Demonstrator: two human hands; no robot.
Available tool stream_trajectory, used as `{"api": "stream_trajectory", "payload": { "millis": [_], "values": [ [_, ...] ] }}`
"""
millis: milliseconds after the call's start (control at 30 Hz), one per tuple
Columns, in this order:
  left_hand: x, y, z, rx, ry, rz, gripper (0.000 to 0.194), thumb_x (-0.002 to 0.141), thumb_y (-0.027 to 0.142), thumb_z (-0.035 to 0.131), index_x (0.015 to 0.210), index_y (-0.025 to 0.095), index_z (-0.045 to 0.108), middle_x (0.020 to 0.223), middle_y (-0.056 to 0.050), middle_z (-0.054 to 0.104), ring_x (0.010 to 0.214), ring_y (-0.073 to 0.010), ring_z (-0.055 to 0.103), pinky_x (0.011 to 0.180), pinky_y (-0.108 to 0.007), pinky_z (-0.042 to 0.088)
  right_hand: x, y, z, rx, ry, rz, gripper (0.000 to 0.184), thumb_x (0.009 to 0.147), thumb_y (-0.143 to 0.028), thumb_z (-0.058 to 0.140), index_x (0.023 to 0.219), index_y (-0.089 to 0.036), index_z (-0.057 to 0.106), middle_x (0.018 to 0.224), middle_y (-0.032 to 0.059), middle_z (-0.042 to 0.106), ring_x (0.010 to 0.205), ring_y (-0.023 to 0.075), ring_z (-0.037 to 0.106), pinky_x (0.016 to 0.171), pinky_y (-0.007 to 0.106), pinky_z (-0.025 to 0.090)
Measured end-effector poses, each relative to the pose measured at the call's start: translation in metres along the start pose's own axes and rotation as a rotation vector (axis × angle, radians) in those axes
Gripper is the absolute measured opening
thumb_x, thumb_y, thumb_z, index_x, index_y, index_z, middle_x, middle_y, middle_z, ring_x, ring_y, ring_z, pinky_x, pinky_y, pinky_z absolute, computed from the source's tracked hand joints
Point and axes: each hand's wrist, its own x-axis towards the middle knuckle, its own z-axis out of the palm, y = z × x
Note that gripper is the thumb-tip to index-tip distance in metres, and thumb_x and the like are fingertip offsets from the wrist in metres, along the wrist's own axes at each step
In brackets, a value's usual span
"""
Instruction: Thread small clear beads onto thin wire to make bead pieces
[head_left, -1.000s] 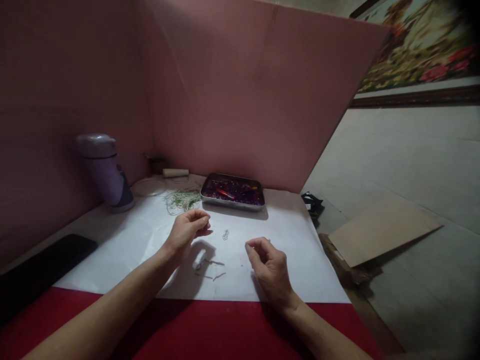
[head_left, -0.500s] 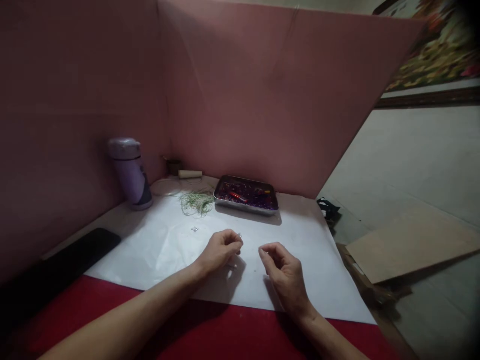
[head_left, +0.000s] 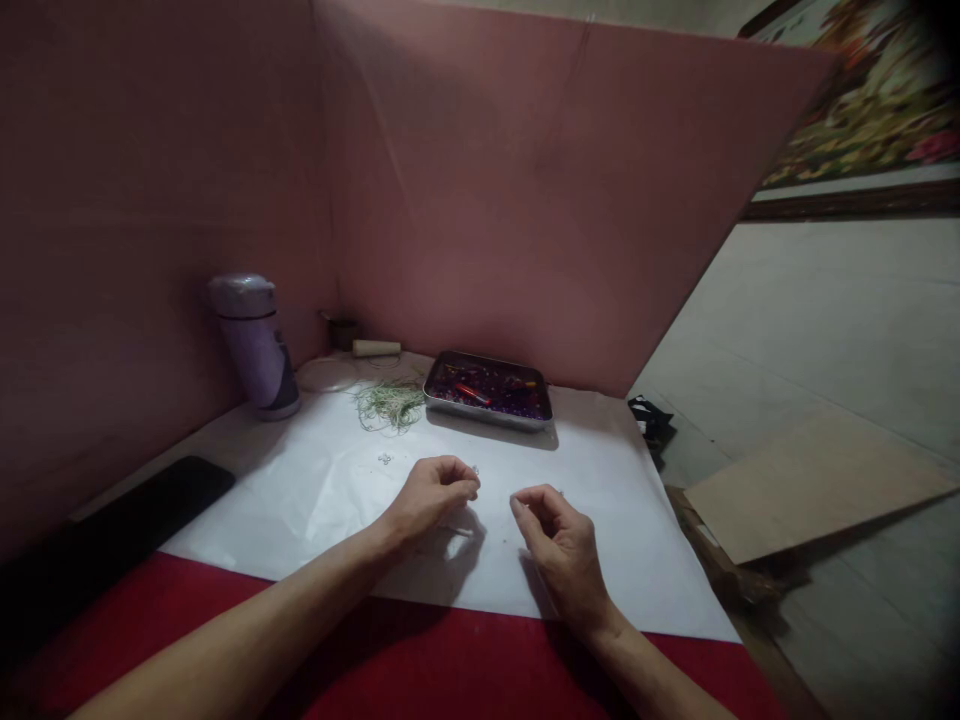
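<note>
My left hand (head_left: pixel 431 492) rests on the white paper sheet (head_left: pixel 315 480), fingers curled in a pinch on something tiny that I cannot name. My right hand (head_left: pixel 559 535) lies a short way to its right, fingers also pinched together, what they hold too small to make out. Between the hands a thin pale strand (head_left: pixel 457 530) lies on the paper. A tiny metal piece (head_left: pixel 385 459) sits left of my left hand. A metal tray (head_left: pixel 489 406) of purple beads stands beyond the hands.
A lilac flask (head_left: pixel 253 342) stands at the back left by the pink board. A tangle of green thread (head_left: pixel 390 403) and a cream spool (head_left: pixel 376 348) lie near the tray. A black phone (head_left: pixel 142 505) lies at left. Red cloth (head_left: pixel 420 660) covers the near table edge.
My left hand moved right and nearer to my right hand. The view swung left, then settled. Both hands stay pinched.
</note>
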Motion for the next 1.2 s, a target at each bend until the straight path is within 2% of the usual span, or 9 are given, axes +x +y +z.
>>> {"api": "stream_trajectory", "payload": {
  "millis": [133, 200, 333, 500, 600, 700, 900, 1067, 1200],
  "values": [
    [-0.001, 0.005, -0.008, 0.05, -0.089, 0.093, 0.015, 0.066, 0.026, 0.058, 0.059, 0.015, 0.066, 0.065, -0.004, 0.063, 0.065, -0.016, 0.054, 0.064, -0.026, 0.038, 0.0, -0.001, 0.0, -0.004, -0.005, -0.003, 0.015, 0.083, -0.029, 0.05, 0.073, -0.017, 0.054, 0.059, -0.0027, 0.048, 0.053, 0.0105, 0.042, 0.051, 0.021, 0.036],
    [0.002, 0.007, -0.013, 0.073, -0.056, 0.158, 0.023, 0.071, 0.031, 0.056, 0.057, 0.016, 0.066, 0.063, -0.005, 0.063, 0.067, -0.0167, 0.054, 0.069, -0.027, 0.038, -0.001, -0.001, -0.001, -0.008, -0.006, 0.0, 0.015, 0.083, -0.029, 0.05, 0.073, -0.018, 0.054, 0.06, -0.003, 0.048, 0.053, 0.0104, 0.041, 0.051, 0.021, 0.036],
    [0.014, 0.012, -0.033, 0.059, 0.201, 0.252, 0.028, 0.072, 0.037, 0.057, 0.055, 0.016, 0.064, 0.061, -0.004, 0.062, 0.064, -0.0148, 0.052, 0.069, -0.027, 0.037, -0.002, -0.001, -0.002, -0.013, -0.017, 0.01, 0.015, 0.084, -0.03, 0.049, 0.075, -0.018, 0.053, 0.059, -0.0033, 0.045, 0.053, 0.0108, 0.04, 0.051, 0.022, 0.034],
    [0.035, 0.018, -0.076, 0.183, 0.472, 0.253, 0.02, 0.061, 0.034, 0.065, 0.055, 0.015, 0.061, 0.052, 0.0, 0.056, 0.052, -0.0117, 0.047, 0.055, -0.024, 0.034, -0.002, 0.0, -0.003, -0.014, 0.002, 0.013, 0.014, 0.084, -0.03, 0.049, 0.078, -0.018, 0.053, 0.059, -0.0029, 0.045, 0.053, 0.011, 0.04, 0.051, 0.022, 0.034],
    [0.043, 0.014, -0.096, 0.577, 0.428, 0.123, 0.012, 0.058, 0.028, 0.064, 0.058, 0.016, 0.064, 0.054, -0.001, 0.059, 0.052, -0.0134, 0.049, 0.052, -0.024, 0.033, -0.001, 0.001, -0.003, -0.024, 0.019, 0.022, 0.015, 0.084, -0.03, 0.049, 0.078, -0.018, 0.053, 0.061, -0.0021, 0.047, 0.054, 0.0112, 0.042, 0.052, 0.022, 0.035],
    [0.044, 0.007, -0.103, 0.734, 0.394, 0.045, 0.001, 0.053, 0.019, 0.065, 0.053, 0.018, 0.064, 0.051, 0.0, 0.059, 0.052, -0.0146, 0.05, 0.051, -0.024, 0.031, -0.001, 0.0, -0.003, -0.032, 0.03, 0.025, 0.014, 0.084, -0.03, 0.049, 0.08, -0.017, 0.054, 0.062, -0.0016, 0.05, 0.055, 0.0116, 0.044, 0.053, 0.022, 0.036],
    [0.041, 0.01, -0.104, 0.973, 0.398, -0.085, 0.007, 0.053, 0.014, 0.063, 0.057, 0.019, 0.065, 0.057, -0.001, 0.061, 0.06, -0.0162, 0.054, 0.055, -0.025, 0.032, 0.001, -0.002, -0.002, -0.014, 0.019, 0.048, 0.014, 0.084, -0.029, 0.046, 0.086, -0.017, 0.053, 0.067, -0.0002, 0.054, 0.06, 0.013, 0.048, 0.057, 0.023, 0.039],
    [0.041, 0.013, -0.107, 1.081, 0.314, -0.148, 0.008, 0.055, 0.02, 0.065, 0.063, 0.02, 0.066, 0.066, -0.002, 0.065, 0.067, -0.0177, 0.057, 0.056, -0.024, 0.036, 0.001, -0.003, -0.002, 0.004, 0.005, 0.043, 0.012, 0.084, -0.029, 0.046, 0.083, -0.018, 0.052, 0.063, -0.0019, 0.049, 0.056, 0.0124, 0.045, 0.053, 0.023, 0.038],
    [0.039, 0.013, -0.099, 1.146, 0.246, -0.142, 0.012, 0.055, 0.026, 0.066, 0.066, 0.022, 0.067, 0.072, -0.003, 0.066, 0.072, -0.0204, 0.058, 0.056, -0.026, 0.037, 0.001, -0.003, -0.001, -0.008, -0.009, 0.036, 0.011, 0.085, -0.028, 0.046, 0.08, -0.019, 0.049, 0.062, -0.0027, 0.047, 0.056, 0.0114, 0.043, 0.053, 0.022, 0.037]
  ]
}}
